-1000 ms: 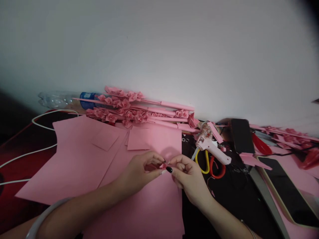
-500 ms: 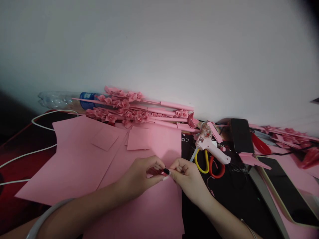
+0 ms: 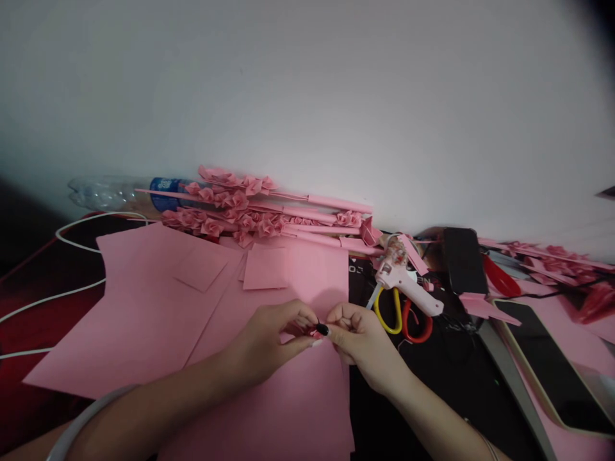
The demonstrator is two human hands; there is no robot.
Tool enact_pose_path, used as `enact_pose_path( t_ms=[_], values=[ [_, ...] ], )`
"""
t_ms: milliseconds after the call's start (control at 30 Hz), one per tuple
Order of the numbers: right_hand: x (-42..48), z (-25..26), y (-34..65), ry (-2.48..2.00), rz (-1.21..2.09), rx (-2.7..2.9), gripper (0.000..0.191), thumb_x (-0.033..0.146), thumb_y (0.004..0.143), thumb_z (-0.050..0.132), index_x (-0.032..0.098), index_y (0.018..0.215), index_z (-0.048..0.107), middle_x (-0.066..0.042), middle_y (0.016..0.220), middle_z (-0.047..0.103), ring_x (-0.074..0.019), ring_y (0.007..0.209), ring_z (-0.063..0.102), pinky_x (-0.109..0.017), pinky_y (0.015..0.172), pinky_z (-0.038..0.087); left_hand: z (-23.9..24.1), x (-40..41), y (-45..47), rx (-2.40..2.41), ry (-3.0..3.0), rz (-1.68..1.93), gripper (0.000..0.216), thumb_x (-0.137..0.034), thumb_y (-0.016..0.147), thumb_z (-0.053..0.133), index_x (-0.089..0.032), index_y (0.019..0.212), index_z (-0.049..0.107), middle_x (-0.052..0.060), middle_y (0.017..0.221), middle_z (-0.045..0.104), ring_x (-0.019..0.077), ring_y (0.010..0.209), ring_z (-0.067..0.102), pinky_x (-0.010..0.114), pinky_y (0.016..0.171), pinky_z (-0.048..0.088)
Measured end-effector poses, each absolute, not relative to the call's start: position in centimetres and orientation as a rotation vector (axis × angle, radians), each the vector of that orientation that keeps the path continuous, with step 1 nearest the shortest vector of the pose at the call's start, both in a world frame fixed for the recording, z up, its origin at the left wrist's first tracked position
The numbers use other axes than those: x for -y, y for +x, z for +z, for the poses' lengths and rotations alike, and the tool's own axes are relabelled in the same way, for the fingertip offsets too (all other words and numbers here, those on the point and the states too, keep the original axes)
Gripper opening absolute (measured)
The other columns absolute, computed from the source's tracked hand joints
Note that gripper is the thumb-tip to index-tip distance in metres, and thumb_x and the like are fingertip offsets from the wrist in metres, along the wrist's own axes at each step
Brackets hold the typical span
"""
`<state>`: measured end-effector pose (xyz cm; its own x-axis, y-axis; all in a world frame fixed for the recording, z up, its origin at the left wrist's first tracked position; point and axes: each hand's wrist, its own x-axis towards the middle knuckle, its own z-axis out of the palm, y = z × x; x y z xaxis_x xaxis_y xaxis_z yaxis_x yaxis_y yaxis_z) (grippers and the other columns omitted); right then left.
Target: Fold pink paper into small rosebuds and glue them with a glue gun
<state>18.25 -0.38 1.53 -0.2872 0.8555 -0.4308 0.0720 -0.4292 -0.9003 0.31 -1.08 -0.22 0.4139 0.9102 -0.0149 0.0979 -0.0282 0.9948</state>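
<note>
Over the pink sheets [image 3: 259,410], my left hand [image 3: 273,336] and my right hand [image 3: 368,346] meet fingertip to fingertip. Between them is a small folded piece of pink paper [image 3: 315,334], mostly hidden by the fingers. The left thumb and fingers pinch it from one side. From the other side, the dark-nailed right thumb presses on it, its remaining fingers curled. Beyond the hands lie a small pink square [image 3: 265,269] and another pink square [image 3: 204,267], both flat on larger sheets.
Pink paper flowers [image 3: 259,224] and a see-through bottle [image 3: 110,193] lie along the wall. To the right are a glue gun [image 3: 410,288], scissors with yellow and red handles [image 3: 396,320], a dark phone [image 3: 464,261] and a larger phone [image 3: 552,365]. White cable [image 3: 62,291] runs at left.
Both hands keep their pinch on the small paper, with only slight finger movement. The whole view has shifted a few pixels; nothing else has visibly moved.
</note>
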Motion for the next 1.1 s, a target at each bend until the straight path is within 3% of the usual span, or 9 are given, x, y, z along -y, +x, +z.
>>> enact_pose_path(
  t_ms=[633,1100],
  values=[
    [0.37,1.52,18.50,-1.355,1.895,1.054,0.036,0.038,0.063,0.080,0.016,0.065,0.052,0.011,0.044,0.038,-0.0011,0.036,0.019,-0.017,0.034,0.011,-0.28,0.98,0.09,-0.941,1.509,0.819,0.014,-0.023,0.081,0.065,-0.019,0.092,0.058,0.002,0.089,0.071,0.0145,0.082,0.068,0.023,0.076,0.054],
    [0.18,2.01,18.80,-1.287,2.079,1.013,0.039,0.039,0.063,0.081,0.017,0.065,0.048,0.014,0.043,0.030,-0.0006,0.036,0.013,-0.018,0.035,0.007,0.37,0.78,-0.09,-0.940,1.636,0.776,0.013,-0.019,0.082,0.063,-0.020,0.093,0.057,0.001,0.090,0.071,0.0155,0.081,0.068,0.021,0.073,0.052]
  ],
)
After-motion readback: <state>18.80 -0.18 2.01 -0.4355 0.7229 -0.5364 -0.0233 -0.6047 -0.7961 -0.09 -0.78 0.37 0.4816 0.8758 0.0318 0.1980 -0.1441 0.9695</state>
